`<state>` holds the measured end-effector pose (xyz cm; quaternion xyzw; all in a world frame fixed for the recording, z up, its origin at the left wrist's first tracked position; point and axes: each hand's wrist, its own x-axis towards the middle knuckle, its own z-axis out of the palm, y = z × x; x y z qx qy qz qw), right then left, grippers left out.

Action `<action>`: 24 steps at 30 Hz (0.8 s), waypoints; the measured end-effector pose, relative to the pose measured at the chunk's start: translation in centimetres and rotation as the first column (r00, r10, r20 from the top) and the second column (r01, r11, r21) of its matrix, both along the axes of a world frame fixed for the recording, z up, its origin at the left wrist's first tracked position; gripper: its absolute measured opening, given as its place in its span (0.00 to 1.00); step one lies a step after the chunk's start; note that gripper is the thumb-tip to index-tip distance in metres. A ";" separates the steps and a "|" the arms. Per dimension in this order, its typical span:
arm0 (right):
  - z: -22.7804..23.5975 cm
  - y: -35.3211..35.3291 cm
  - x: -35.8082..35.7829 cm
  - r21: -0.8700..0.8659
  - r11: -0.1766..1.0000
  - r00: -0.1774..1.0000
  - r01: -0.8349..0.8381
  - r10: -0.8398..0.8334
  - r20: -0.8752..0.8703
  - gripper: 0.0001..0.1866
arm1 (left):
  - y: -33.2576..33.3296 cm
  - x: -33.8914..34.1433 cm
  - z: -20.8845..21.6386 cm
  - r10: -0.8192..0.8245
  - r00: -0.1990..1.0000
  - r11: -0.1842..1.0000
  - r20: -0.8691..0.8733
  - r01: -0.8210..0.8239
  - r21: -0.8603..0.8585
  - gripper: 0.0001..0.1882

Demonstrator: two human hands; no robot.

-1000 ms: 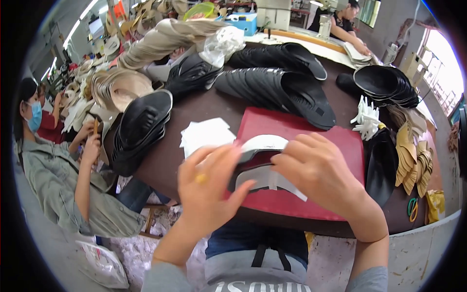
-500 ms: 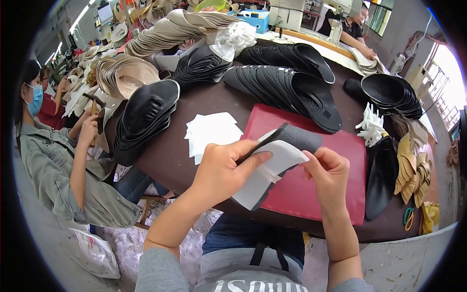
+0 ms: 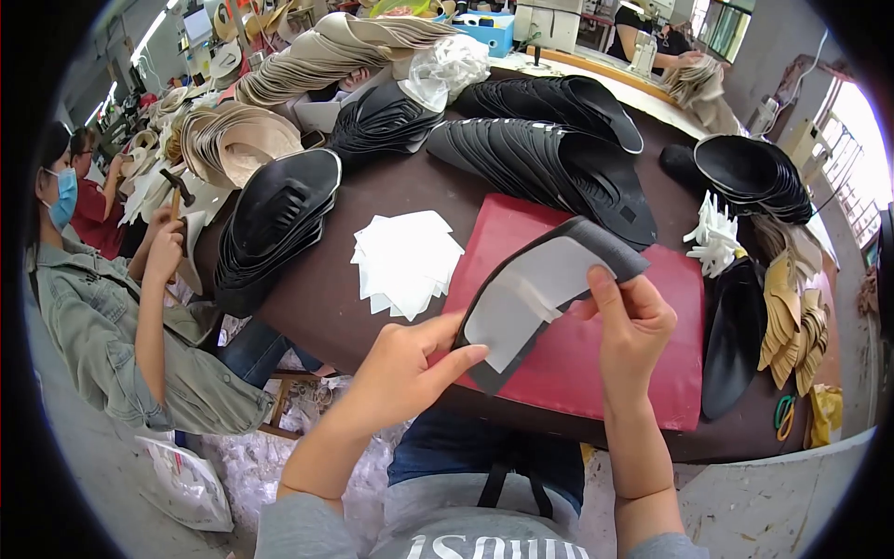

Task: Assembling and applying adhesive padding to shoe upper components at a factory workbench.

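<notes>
One curved black shoe-upper piece, with a pale grey lining patch on its facing side, is held between two bare hands over the red mat on the brown desk. At its near left end the left hand has its thumb laid across the face and its fingers closed behind, though their tips are hidden. At the other end the right hand pinches the piece, thumb on the patch near its edge, fingers curled in close underneath. Left of the mat lies a fanned pile of white sheets; beyond it rests a nested stack of black uppers. A single black upper lies along the mat's right side, near a bundle of white strips and scissors. On the left, a co-worker in a blue mask grips a hammer.
</notes>
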<state>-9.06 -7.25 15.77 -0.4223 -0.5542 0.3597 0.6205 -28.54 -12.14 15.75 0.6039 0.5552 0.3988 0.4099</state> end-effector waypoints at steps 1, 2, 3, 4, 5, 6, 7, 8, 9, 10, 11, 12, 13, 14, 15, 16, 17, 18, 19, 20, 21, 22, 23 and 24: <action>-0.1 0.1 -0.2 0.023 0.999 0.999 0.045 -0.044 -0.014 0.05 | -0.2 -0.2 -0.3 0.020 0.999 0.999 -0.046 -0.021 -0.024 0.10; -0.2 0.1 -0.6 0.023 0.999 0.999 0.039 -0.039 -0.016 0.05 | -0.2 -0.3 -0.4 0.025 0.999 0.999 -0.048 -0.026 -0.024 0.10; -0.3 0.0 -1.0 0.026 0.999 0.999 0.033 -0.032 -0.037 0.05 | -0.1 -0.4 -0.6 0.087 0.995 0.996 -0.048 -0.086 0.025 0.10; -0.4 -0.1 -1.4 0.029 0.999 0.998 0.028 -0.026 -0.058 0.06 | 0.2 -0.4 -0.7 0.148 0.988 0.987 -0.046 -0.144 0.074 0.10; -0.5 -0.2 -1.7 0.034 0.999 0.997 0.023 -0.021 -0.079 0.06 | 0.3 -0.4 -0.7 0.207 0.978 0.972 -0.041 -0.200 0.125 0.10; -0.5 -0.2 -1.8 0.041 0.999 0.995 0.020 -0.016 -0.101 0.07 | 0.4 -0.4 -0.6 0.263 0.964 0.951 -0.033 -0.254 0.177 0.10; -0.2 0.3 -1.5 0.049 0.998 0.994 0.035 -0.029 -0.105 0.07 | 0.5 -0.2 -0.2 0.250 0.968 0.953 -0.034 -0.240 0.186 0.10; 0.2 0.9 -0.5 0.007 0.998 0.969 -0.055 0.055 -0.240 0.06 | 0.0 0.1 0.2 0.339 0.935 0.791 -0.106 -0.222 0.570 0.15; 0.6 1.5 0.5 -0.018 0.989 0.917 -0.149 0.132 -0.375 0.06 | -0.8 0.5 0.2 0.443 0.887 0.500 -0.127 -0.127 0.857 0.21; 1.0 2.0 1.6 -0.028 0.970 0.842 -0.243 0.197 -0.502 0.05 | -1.9 0.9 -1.5 0.085 0.994 0.602 -0.067 0.002 0.798 0.20; 1.3 2.2 2.0 -0.019 0.939 0.740 -0.343 0.258 -0.620 0.05 | -2.7 1.1 -3.7 -0.274 0.962 0.647 0.023 0.166 0.744 0.20; 1.1 2.2 2.4 -0.012 0.939 0.740 -0.343 0.262 -0.619 0.05 | -2.4 2.4 -5.4 -0.274 0.961 0.642 0.021 0.167 0.748 0.20; 0.5 2.3 2.7 -0.027 0.921 0.782 -0.388 0.313 -0.540 0.05 | -1.6 4.9 -7.1 -0.588 0.660 0.805 0.468 0.417 0.422 0.28; -0.4 2.6 3.2 -0.047 0.904 0.812 -0.426 0.359 -0.460 0.05 | -1.0 6.8 -7.7 -0.456 0.204 0.642 0.866 0.749 0.161 0.40; -1.3 2.8 3.7 -0.080 0.889 0.841 -0.452 0.394 -0.372 0.06 | -0.1 7.6 -7.0 -0.260 -0.064 0.658 0.963 0.719 0.225 0.36; -1.9 2.9 4.4 -0.118 0.873 0.859 -0.472 0.426 -0.282 0.06 | 1.2 8.3 -6.1 -0.040 -0.333 0.686 0.942 0.676 0.268 0.33; -1.8 2.5 5.0 -0.124 0.879 0.866 -0.460 0.413 -0.282 0.06 | 2.5 8.9 -6.2 -0.080 -0.332 0.766 0.940 0.582 0.271 0.29; -1.4 1.9 5.6 -0.132 0.906 0.898 -0.402 0.361 -0.252 0.06 | 3.5 9.5 -6.5 -0.117 -0.325 0.834 0.939 0.481 0.270 0.27; -0.8 1.5 6.2 -0.139 0.929 0.925 -0.343 0.308 -0.223 0.07 | 4.2 9.9 -6.6 -0.105 -0.325 0.830 0.940 0.492 0.263 0.27; -0.4 1.1 6.9 -0.146 0.948 0.947 -0.284 0.254 -0.196 0.07 | 4.7 10.1 -6.7 -0.066 -0.027 0.912 0.997 0.404 0.071 0.22; -0.4 1.0 7.5 -0.152 0.962 0.965 -0.225 0.199 -0.171 0.08 | 5.0 10.4 -6.9 0.018 0.270 0.963 0.963 0.255 -0.089 0.17; -0.8 1.3 8.2 -0.156 0.966 0.968 -0.207 0.180 -0.174 0.08 | 5.6 11.0 -7.2 0.018 0.273 0.957 0.962 0.273 -0.095 0.17; -1.2 1.7 8.7 -0.178 0.965 0.974 -0.193 0.167 -0.150 0.08 | 6.0 11.5 -7.4 0.035 0.206 0.954 0.978 0.283 -0.093 0.15; -1.5 1.7 9.4 -0.201 0.966 0.982 -0.163 0.139 -0.126 0.09 | 6.4 12.1 -7.6 0.051 0.138 0.947 0.989 0.308 -0.092 0.14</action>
